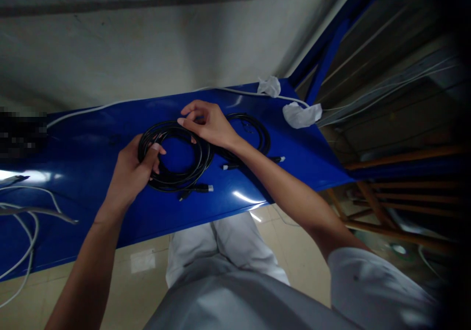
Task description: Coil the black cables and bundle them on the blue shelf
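Observation:
A coiled black cable [203,160] is held over the blue tabletop, its two plug ends at the lower edge of the ring; one plug [203,188] has a pale flat tip. My left hand [134,165] is closed around the left side of the coil, thumb across the top of the strands. At the upper right of the ring is my right hand [209,123], its thumb on the strands and a fingertip showing inside the loop, while the index finger is raised and bent. A second black cable coil [265,136] lies to the right, partly hidden behind my right forearm.
The blue table [154,222] runs along a pale wall [147,50]. Crumpled white wrappings [301,115] lie at its right end, near a white cord [106,105] along the back. Loose white cables [33,222] are at the left. Wooden slatted furniture [405,192] stands right.

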A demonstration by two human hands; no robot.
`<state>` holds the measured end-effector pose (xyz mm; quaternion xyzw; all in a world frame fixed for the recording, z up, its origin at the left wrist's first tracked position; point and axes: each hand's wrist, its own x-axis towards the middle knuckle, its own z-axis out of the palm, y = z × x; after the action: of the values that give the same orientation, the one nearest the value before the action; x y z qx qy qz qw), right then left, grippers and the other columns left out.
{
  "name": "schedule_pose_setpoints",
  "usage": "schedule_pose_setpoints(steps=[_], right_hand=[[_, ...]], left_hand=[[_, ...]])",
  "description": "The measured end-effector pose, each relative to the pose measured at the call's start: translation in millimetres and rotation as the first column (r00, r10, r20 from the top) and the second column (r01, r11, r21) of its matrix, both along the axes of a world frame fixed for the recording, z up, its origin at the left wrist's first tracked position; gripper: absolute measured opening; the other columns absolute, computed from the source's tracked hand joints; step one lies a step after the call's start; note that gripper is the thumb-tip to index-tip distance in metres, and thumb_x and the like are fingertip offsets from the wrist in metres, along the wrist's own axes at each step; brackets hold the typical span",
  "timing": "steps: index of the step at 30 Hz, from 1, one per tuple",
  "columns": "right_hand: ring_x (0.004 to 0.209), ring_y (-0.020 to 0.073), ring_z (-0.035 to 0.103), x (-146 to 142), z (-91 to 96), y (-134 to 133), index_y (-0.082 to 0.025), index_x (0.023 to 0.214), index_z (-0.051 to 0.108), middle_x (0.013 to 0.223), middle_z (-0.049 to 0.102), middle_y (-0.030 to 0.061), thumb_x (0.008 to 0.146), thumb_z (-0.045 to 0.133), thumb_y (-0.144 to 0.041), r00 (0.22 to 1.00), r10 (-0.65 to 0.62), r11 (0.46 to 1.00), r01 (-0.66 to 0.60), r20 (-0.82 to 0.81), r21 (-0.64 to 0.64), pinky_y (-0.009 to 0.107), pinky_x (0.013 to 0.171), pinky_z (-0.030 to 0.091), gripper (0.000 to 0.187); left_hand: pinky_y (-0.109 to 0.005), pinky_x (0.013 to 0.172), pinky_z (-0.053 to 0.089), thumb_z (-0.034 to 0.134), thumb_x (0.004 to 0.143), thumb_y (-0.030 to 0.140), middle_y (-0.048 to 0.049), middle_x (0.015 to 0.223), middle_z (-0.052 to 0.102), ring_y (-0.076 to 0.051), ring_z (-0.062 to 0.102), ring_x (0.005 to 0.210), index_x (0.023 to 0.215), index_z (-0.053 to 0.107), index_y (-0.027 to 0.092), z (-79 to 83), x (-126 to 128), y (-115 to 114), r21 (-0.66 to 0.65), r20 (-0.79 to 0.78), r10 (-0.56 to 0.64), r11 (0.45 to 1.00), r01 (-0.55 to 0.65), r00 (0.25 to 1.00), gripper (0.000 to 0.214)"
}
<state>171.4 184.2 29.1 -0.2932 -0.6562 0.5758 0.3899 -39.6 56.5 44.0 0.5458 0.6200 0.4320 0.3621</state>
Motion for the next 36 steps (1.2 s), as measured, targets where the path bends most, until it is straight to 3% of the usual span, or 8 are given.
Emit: schedule_pose_setpoints(steps=[3, 5, 8, 15, 20, 29, 33, 36], right_hand=[[0.066, 0.0128, 0.061, 2, -6.1, 5, -0.019, 0.091, 0.065, 0.075, 0.067, -0.0022, 0.096, 0.079, -0.058, 0.997, -0.041, 0.979, 0.026, 0.068, 0.202, 0.027, 0.066, 0.052, 0.041], [0.072, 0.0139, 0.061, 2, -9.3, 5, -0.019, 0.089, 0.067, 0.08, 0.068, -0.0003, 0.099, 0.074, -0.055, 0.994, -0.065, 0.957, 0.037, 0.09, 0.287, 0.028, 0.07, 0.052, 0.038], [0.078, 0.0162, 0.063, 1, -12.9, 3, -0.018, 0.095, 0.068, 0.086, 0.071, 0.0015, 0.102, 0.071, -0.052, 0.984, -0.081, 0.929, 0.017, 0.159, 0.37, 0.03, 0.074, 0.052, 0.035], [0.096, 0.0222, 0.069, 6, -14.8, 5, -0.018, 0.113, 0.069, 0.106, 0.077, 0.0087, 0.112, 0.058, -0.046, 0.926, -0.146, 0.806, -0.093, 0.349, 0.584, 0.035, 0.09, 0.053, 0.031], [0.111, 0.0255, 0.071, 12, -16.0, 8, -0.017, 0.128, 0.064, 0.121, 0.075, 0.0123, 0.116, 0.047, -0.048, 0.899, -0.226, 0.749, -0.086, 0.376, 0.657, 0.039, 0.101, 0.054, 0.037], [0.128, 0.0351, 0.067, 21, 3.6, 8, -0.024, 0.144, 0.063, 0.134, 0.071, 0.0138, 0.11, 0.054, -0.064, 0.821, -0.263, 0.785, -0.124, 0.508, 0.607, 0.05, 0.114, 0.053, 0.054], [0.138, 0.0391, 0.063, 43, 20.0, 4, -0.023, 0.153, 0.06, 0.146, 0.067, 0.0176, 0.11, 0.049, -0.067, 0.705, -0.351, 0.771, -0.157, 0.616, 0.618, 0.055, 0.121, 0.051, 0.062], [0.143, 0.0429, 0.062, 72, 19.9, -10, -0.019, 0.161, 0.054, 0.155, 0.061, 0.0212, 0.109, 0.048, -0.07, 0.611, -0.417, 0.763, -0.168, 0.673, 0.625, 0.06, 0.123, 0.05, 0.073]], left_hand=[[-0.033, 0.081, 0.059, 0.065, 0.104, 0.036, -0.0052, 0.096, 0.074, -0.022, 0.071, 0.088, 0.115, 0.074, 0.022, -0.8, -3, 3, 0.103, -0.323, 0.014, 0.994, 0.021, 0.946, 0.019], [-0.046, 0.107, 0.057, 0.065, 0.103, 0.033, -0.0086, 0.122, 0.075, -0.029, 0.071, 0.114, 0.129, 0.071, 0.024, 0.3, -7, 8, 0.163, -0.461, 0.031, 0.985, 0.05, 0.887, 0.029], [-0.057, 0.121, 0.048, 0.068, 0.099, 0.033, -0.0111, 0.135, 0.071, -0.033, 0.067, 0.127, 0.136, 0.068, 0.024, 3.7, -12, 24, 0.165, -0.609, -0.009, 0.977, 0.137, 0.793, 0.038], [-0.049, 0.115, 0.055, 0.063, 0.102, 0.036, -0.0104, 0.129, 0.075, -0.031, 0.07, 0.123, 0.131, 0.073, 0.023, 11.6, -2, 67, 0.101, -0.639, -0.256, 0.907, 0.409, 0.725, 0.033], [-0.048, 0.118, 0.052, 0.055, 0.108, 0.038, -0.0098, 0.133, 0.075, -0.029, 0.07, 0.124, 0.13, 0.076, 0.023, 1.2, 2, 68, 0.152, -0.628, -0.222, 0.905, 0.397, 0.746, 0.034], [-0.053, 0.124, 0.044, 0.054, 0.111, 0.038, -0.0119, 0.135, 0.072, -0.033, 0.063, 0.129, 0.143, 0.074, 0.024, -21.4, -6, 66, 0.205, -0.586, -0.207, 0.897, 0.391, 0.783, 0.041], [-0.055, 0.125, 0.044, 0.051, 0.112, 0.037, -0.0131, 0.136, 0.071, -0.034, 0.062, 0.13, 0.147, 0.071, 0.02, -24.1, -6, 67, 0.213, -0.59, -0.202, 0.895, 0.391, 0.782, 0.044], [-0.056, 0.125, 0.044, 0.051, 0.112, 0.035, -0.0128, 0.136, 0.07, -0.033, 0.062, 0.13, 0.148, 0.071, 0.02, -25.2, -5, 67, 0.208, -0.6, -0.197, 0.897, 0.389, 0.775, 0.043]])
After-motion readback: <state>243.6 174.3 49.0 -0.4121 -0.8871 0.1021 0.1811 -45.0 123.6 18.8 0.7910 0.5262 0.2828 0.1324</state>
